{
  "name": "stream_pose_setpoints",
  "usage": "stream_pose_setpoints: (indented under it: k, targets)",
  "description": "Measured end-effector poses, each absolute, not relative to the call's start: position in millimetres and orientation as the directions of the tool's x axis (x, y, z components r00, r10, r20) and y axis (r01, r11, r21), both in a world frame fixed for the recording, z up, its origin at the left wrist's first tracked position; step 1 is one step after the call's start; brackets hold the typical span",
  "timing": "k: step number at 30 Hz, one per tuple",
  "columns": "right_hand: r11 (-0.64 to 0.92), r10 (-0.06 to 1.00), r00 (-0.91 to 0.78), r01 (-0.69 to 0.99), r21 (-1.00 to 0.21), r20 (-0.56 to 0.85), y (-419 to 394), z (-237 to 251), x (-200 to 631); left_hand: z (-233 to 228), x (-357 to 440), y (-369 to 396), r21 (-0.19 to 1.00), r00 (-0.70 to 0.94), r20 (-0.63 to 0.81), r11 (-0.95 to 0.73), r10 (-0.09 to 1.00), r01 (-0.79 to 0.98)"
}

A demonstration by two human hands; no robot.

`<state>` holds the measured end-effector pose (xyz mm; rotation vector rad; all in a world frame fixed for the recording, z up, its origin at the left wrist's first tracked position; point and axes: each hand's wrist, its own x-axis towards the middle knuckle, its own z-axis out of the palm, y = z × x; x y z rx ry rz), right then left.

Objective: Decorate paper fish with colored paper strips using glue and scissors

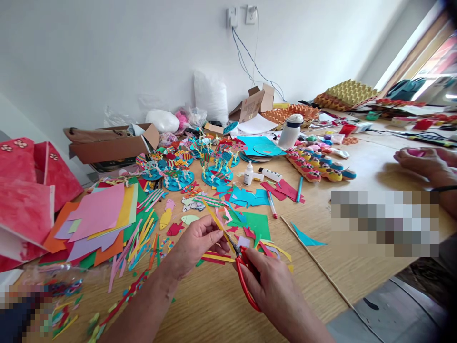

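Note:
My left hand (200,243) pinches a narrow yellow paper strip (212,213) near the middle of the table's front. In my right hand (271,274) are red-handled scissors (246,286), whose blades meet the strip just beside my left fingertips. Under and around both hands lie paper scraps: a green sheet (255,225), red pieces and yellow strips. Fish cut from paper lie to the left of the strip, among them a yellow fish (165,219) and a red fish (174,229). Whether the blades are fully closed cannot be made out.
Stacked coloured paper (98,212) lies at left, beside red painted boxes (21,190). Blue bases with paper fish (178,177), a glue bottle (248,173) and a white flask (291,131) stand farther back. A thin stick (317,264) crosses the right front. Another person's hands (424,162) are at right.

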<state>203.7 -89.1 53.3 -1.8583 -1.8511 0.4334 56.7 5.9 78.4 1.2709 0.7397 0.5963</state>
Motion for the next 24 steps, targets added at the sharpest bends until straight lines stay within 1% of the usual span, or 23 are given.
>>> stream_pose_setpoints:
  k: [5,10,18,24]
  targets:
    - [0.015,0.998,0.025,0.821,-0.571,0.063,-89.2,55.2,203.6,79.1,58.6,4.2,0.974,0.629,-0.174,0.226,0.757,-0.002]
    - [0.007,0.999,0.017,0.808,-0.589,0.036,-88.8,58.3,203.6,76.5,57.5,4.7,0.977,0.645,-0.154,0.215,0.748,-0.015]
    - [0.000,1.000,0.015,0.809,-0.588,0.021,-88.0,60.2,203.1,75.5,57.5,4.2,0.978,0.644,-0.149,0.209,0.750,-0.018]
    - [0.007,0.998,0.026,0.818,-0.576,0.050,-90.0,57.7,203.2,75.2,58.7,2.5,0.968,0.631,-0.158,0.244,0.759,-0.052]
